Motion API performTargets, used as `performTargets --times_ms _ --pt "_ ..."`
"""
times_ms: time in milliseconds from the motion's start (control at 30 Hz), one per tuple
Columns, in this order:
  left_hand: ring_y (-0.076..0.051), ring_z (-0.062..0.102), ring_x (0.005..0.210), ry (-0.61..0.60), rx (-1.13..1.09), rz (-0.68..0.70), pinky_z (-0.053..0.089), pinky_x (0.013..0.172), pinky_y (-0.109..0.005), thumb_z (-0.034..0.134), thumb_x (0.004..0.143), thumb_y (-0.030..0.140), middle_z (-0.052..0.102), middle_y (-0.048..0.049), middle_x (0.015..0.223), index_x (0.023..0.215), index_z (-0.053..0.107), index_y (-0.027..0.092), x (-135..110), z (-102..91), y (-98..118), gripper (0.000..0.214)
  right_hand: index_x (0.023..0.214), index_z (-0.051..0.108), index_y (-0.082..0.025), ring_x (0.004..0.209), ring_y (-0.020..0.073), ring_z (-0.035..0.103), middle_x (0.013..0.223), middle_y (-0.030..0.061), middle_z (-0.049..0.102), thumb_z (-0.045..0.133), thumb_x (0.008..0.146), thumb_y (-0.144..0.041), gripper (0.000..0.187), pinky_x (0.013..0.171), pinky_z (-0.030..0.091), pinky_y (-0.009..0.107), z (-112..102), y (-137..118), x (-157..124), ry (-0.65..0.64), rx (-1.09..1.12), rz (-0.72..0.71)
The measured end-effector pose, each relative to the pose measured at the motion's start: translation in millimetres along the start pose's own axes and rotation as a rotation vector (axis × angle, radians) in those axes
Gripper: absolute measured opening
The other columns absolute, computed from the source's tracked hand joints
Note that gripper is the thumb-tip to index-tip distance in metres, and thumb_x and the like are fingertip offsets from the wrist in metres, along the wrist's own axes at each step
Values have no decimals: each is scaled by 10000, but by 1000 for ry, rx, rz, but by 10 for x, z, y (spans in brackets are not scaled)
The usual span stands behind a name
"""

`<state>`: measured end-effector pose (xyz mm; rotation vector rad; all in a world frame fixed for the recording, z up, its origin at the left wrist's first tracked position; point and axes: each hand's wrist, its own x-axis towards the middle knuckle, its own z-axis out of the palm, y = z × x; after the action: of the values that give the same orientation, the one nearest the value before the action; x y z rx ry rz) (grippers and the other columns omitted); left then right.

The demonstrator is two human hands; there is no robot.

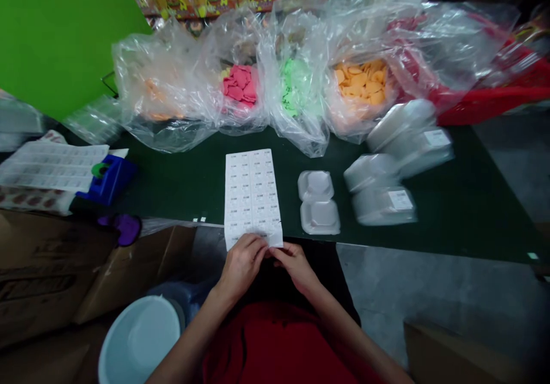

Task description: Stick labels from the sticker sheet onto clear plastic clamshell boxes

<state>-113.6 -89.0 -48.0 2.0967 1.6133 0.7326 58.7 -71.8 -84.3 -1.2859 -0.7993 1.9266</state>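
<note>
A white sheet of printed stickers (252, 192) lies on the green table, its near end reaching over the front edge. My left hand (246, 261) is closed in a pinch on that near end. Beside it, my right hand (296, 265) is also closed, thumb and fingers pinching the sheet's lower right edge. The fingertips of both hands almost meet, and whether a single sticker is between them is too small to make out. Just right of the sheet sits an open white clamshell box (320, 216), its two halves spread flat.
Several stacked clear clamshell boxes (382, 203) with white labels are at the right. Along the back, plastic bags hold pink pieces (241, 85), green pieces (293, 86) and orange pieces (363, 83). A blue tape dispenser (112, 179) is at left; a pale bucket (140, 341) stands below.
</note>
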Motion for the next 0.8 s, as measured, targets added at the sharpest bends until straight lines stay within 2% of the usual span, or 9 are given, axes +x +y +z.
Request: performTargets --times_ms 100,233,300,433,500,567,633,700,800 --pt "-224 737 936 -25 39 27 632 843 -355 570 1035 217 765 -103 1034 1018 771 211 7 -46 -7 202 941 871 -204 817 228 705 867 47 825 813 791 -435 282 700 507 303 14 -72 -30 -7 -57 -53" --pt "-209 722 876 -51 83 44 607 802 -320 574 1006 187 753 -79 933 942 743 206 66 -92 6 182 987 865 -225 914 258 720 879 8 811 735 871 -403 249 878 548 367 55 -136 -47 -58 -164 -203" --pt "-190 702 818 -11 53 -10 579 765 -295 583 980 179 726 -50 861 879 708 209 106 -109 -4 163 962 859 -206 859 257 717 841 18 804 730 861 -421 270 811 552 359 76 -125 -32 -31 -180 -187" --pt "-150 658 729 149 -113 -277 532 687 -255 612 971 237 703 -7 823 832 675 210 188 -201 -67 156 953 836 -169 816 259 729 889 93 827 747 810 -475 349 629 502 305 73 -38 25 60 -139 -64" --pt "-147 647 707 301 -154 -402 525 656 -245 628 975 287 696 1 804 848 689 208 222 -277 -77 161 967 826 -167 830 258 745 939 120 833 737 819 -491 368 590 482 283 28 -23 27 66 -131 -45" --pt "-150 646 716 454 -121 -431 532 662 -249 634 980 310 702 -6 823 879 705 206 234 -340 -32 162 886 816 -160 733 233 732 862 120 823 750 820 -502 354 530 435 260 -41 -68 -19 8 -173 -9" --pt "-156 663 751 515 -57 -329 551 706 -269 631 988 285 729 -28 891 919 718 207 209 -354 76 136 777 785 -157 624 193 688 745 102 792 759 838 -524 373 498 386 244 -109 -176 -116 -98 -245 42" --pt "-177 700 812 456 -17 -143 575 771 -301 639 981 223 759 -49 946 963 730 219 148 -302 229 92 780 764 -164 629 177 682 739 85 780 748 872 -556 404 514 386 238 -152 -324 -239 -157 -241 54" --pt "-209 735 857 275 -39 108 592 801 -335 657 956 137 790 -59 956 1035 743 241 47 -152 462 156 874 738 -196 657 153 654 806 34 762 788 852 -551 359 549 405 237 -171 -533 -385 -45 -67 -30"
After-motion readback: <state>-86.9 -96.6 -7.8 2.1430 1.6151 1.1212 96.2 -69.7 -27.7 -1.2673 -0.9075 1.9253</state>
